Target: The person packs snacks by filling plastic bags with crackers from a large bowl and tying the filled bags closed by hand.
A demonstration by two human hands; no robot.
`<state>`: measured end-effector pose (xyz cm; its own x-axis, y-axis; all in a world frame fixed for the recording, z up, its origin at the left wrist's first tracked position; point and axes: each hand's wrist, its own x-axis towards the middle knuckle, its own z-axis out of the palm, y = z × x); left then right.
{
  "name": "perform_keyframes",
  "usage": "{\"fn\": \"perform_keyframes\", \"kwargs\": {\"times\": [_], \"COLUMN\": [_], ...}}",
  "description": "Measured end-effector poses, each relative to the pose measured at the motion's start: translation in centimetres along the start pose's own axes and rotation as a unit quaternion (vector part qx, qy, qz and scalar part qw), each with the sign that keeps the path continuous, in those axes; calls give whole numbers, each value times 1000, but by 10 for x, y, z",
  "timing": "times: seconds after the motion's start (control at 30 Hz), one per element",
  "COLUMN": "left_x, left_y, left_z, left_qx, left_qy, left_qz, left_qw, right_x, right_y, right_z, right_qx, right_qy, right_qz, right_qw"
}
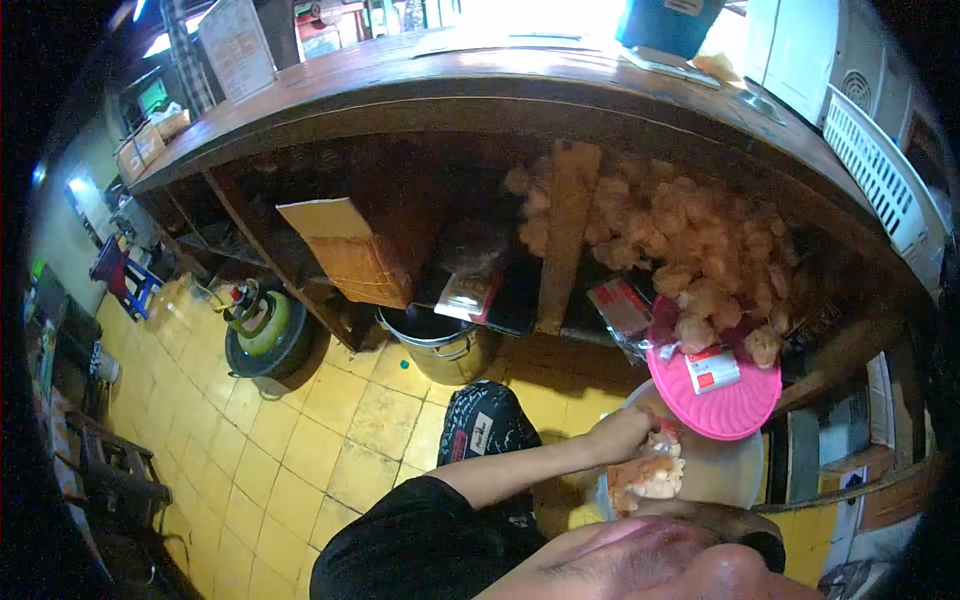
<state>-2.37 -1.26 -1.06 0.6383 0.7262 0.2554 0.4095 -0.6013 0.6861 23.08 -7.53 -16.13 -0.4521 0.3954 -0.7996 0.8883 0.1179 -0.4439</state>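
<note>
So the pale, orange-smeared clump (pixel 655 475) was in the round, see-through tub (pixel 725 470), soft and lumpy, its long axis slanting from upper right to lower left. Left hand (pixel 625 435) had its fingers bunched at the upper end; can't tell about the right one, it was mostly hidden. The ribbed pink plastic lid (pixel 718 405) held a red-and-white packet (pixel 712 370), print too small to read. Wooden worktop (pixel 480 75) above.
</note>
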Motion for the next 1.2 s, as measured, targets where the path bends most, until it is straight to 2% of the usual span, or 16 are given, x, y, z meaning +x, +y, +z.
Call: {"fn": "perform_keyframes", "kwargs": {"times": [0.33, 0.37, 0.4, 0.43, 0.47, 0.5, 0.53, 0.63, 0.67, 0.7, 0.77, 0.8, 0.87, 0.93, 1.03, 1.2], "left_x": [-6, 0, -2, 2, 2, 10, 3, -4, -4, -5, -3, -3, -4, -4, -5, -5], "left_y": [14, 10, 28, 29, 13, 23, 4, -2, 2, 3, 7, 15, 33, 38, 40, 28], "left_z": [-21, -10, -38, -23, -17, -16, -20, -17, -20, -20, -19, -21, -24, -16, -7, 4], "left_qx": [-85, -113, -242, -263, -393, -500, -191, -100, -91, -98, -53, -57, -185, -191, -229, -324], "left_qy": [-1, 140, 26, 201, 116, 158, 108, 42, 62, 51, 62, 58, -60, -59, -70, -101], "left_qz": [6, 88, 5, 25, -38, -117, 52, -44, -26, -29, 26, 27, -102, -51, -22, -82], "left_qw": [996, 980, 970, 943, 911, 843, 974, 993, 994, 993, 996, 996, 976, 978, 971, 937], "right_x": [-17, -21, -27, -32, -38, -45, -51, -82, -102, -137, -168, -174, -169, -155, -145, -157], "right_y": [-22, -25, -31, -37, -46, -56, -65, -81, -80, -109, -133, -137, -135, -121, -117, -135], "right_z": [-5, -4, -5, -5, -8, -15, -23, -47, -76, -95, -106, -104, -102, -93, -77, -71], "right_qx": [-11, -9, -2, 4, 20, 53, 107, 409, -40, 64, 199, 324, 350, 377, 116, 158], "right_qy": [1, 7, 13, 22, 34, 50, 69, 98, 240, 168, 173, 178, 177, 180, 289, 396], "right_qz": [-27, -41, -57, -76, -100, -129, -155, -215, -250, -142, -142, -144, -139, -139, -208, -91], "right_qw": [1000, 999, 998, 997, 994, 989, 980, 881, 937, 973, 954, 918, 909, 898, 927, 900]}}
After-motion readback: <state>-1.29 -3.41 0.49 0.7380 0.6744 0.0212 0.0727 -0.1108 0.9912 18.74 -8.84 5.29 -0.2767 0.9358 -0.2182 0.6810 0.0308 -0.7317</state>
